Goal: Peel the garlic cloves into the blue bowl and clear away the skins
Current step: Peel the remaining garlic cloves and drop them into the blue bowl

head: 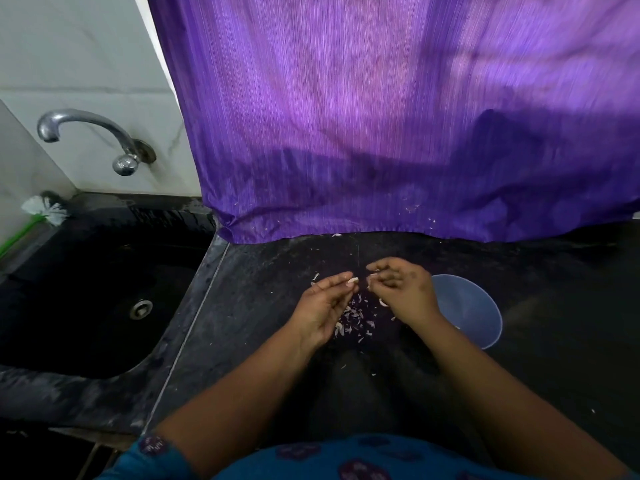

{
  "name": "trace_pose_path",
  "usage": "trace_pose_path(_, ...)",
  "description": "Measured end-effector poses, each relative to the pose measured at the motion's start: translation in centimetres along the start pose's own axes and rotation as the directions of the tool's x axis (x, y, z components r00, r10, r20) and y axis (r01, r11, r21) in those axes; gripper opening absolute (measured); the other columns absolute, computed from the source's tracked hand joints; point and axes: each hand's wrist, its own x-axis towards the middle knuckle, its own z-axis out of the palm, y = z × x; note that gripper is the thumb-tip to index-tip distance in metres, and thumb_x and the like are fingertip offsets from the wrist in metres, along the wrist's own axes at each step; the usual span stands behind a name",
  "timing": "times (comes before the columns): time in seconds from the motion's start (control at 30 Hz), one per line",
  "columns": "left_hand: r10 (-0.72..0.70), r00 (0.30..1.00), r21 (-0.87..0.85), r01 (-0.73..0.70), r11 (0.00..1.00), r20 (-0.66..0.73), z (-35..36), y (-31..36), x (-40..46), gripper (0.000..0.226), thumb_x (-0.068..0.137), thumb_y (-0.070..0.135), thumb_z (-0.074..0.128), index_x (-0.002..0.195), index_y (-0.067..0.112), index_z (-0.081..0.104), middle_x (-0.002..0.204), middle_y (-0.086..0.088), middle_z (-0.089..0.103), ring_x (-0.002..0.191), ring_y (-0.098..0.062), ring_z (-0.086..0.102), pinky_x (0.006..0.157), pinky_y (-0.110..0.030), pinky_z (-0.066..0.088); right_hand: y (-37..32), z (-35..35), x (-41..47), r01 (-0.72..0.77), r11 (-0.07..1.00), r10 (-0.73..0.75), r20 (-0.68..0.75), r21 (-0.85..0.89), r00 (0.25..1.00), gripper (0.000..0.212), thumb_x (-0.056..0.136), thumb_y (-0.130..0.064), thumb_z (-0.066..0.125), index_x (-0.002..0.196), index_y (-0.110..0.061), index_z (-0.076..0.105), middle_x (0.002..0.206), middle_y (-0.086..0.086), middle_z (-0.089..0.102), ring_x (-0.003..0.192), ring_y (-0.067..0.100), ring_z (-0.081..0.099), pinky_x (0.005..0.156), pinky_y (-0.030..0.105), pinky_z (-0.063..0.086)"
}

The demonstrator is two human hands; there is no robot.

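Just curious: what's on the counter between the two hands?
Head view: a scatter of garlic skins lies on the dark counter between left hand and right hand.

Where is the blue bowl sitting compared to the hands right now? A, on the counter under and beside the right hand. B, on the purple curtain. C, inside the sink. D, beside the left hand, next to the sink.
A: the blue bowl stands on the dark counter, partly hidden by the right hand, away from the sink.

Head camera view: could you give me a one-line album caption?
Left hand pinches a garlic clove while right hand strips skin, beside the blue bowl.
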Motion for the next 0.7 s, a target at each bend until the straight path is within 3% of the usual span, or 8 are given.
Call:
trace_pose_path(0.1,0.010,1.000,-0.005,-0.010,1.000,-0.005,0.04,0.03,-0.03,0.022,0.084,-0.014,0.057,0.103,-0.007,0.064,0.090,-0.014,0.071,0.078,-0.016,0.072,0.074,-0.019,0.057,0.00,-0.15,0.10,0.022,1.000,-0.022,0.005,-0.005,1.000,0.010,0.084,-0.015,0.073,0.088,-0.024,0.073,0.078,-0.007,0.072,0.072,0.005,0.069,0.072,0.025,0.058)
trace_pose_path(0.23,0.028,1.000,0.001,-0.028,1.000,0.001,0.21,0.07,0.11,0.018,0.084,-0.011,0.059,0.099,-0.004,0.067,0.091,-0.014,0.072,0.084,-0.016,0.071,0.074,-0.018,0.056,-0.58,0.28,-0.08,0.058,0.998,-0.059,0.078,0.015,0.995,0.015,0.079,-0.018,0.078,0.083,-0.030,0.070,0.079,-0.010,0.072,0.074,0.001,0.067,0.070,0.015,0.054)
trace_pose_path(0.4,0.017,1.000,-0.004,-0.017,1.000,0.023,0.60,0.09,-0.10,0.018,0.085,-0.007,0.061,0.102,-0.011,0.064,0.092,-0.017,0.072,0.087,-0.020,0.072,0.078,-0.022,0.058,-0.03,0.70,0.39,0.069,0.995,-0.067,0.038,-0.075,0.997,0.009,0.084,-0.019,0.072,0.083,-0.025,0.067,0.080,-0.010,0.069,0.075,0.002,0.064,0.069,0.016,0.052)
trace_pose_path(0.57,0.041,0.997,0.124,-0.049,0.991,0.063,0.64,0.03,0.00,0.012,0.085,-0.007,0.061,0.094,-0.004,0.068,0.087,-0.014,0.074,0.084,-0.018,0.072,0.073,-0.019,0.056,-0.07,0.51,0.54,0.237,0.947,-0.224,0.083,-0.216,0.971,0.006,0.085,-0.011,0.070,0.086,-0.013,0.065,0.081,-0.007,0.057,0.069,0.000,0.055,0.061,0.007,0.043)
trace_pose_path(0.7,0.035,0.996,0.090,-0.042,0.995,0.080,0.59,0.00,0.16,0.015,0.086,-0.010,0.058,0.094,-0.002,0.068,0.085,-0.013,0.074,0.082,-0.017,0.073,0.075,-0.020,0.057,-0.19,0.52,0.62,0.331,0.907,-0.314,0.107,-0.260,0.943,0.010,0.083,-0.002,0.067,0.084,-0.010,0.062,0.082,-0.004,0.054,0.069,0.001,0.051,0.059,0.010,0.039)
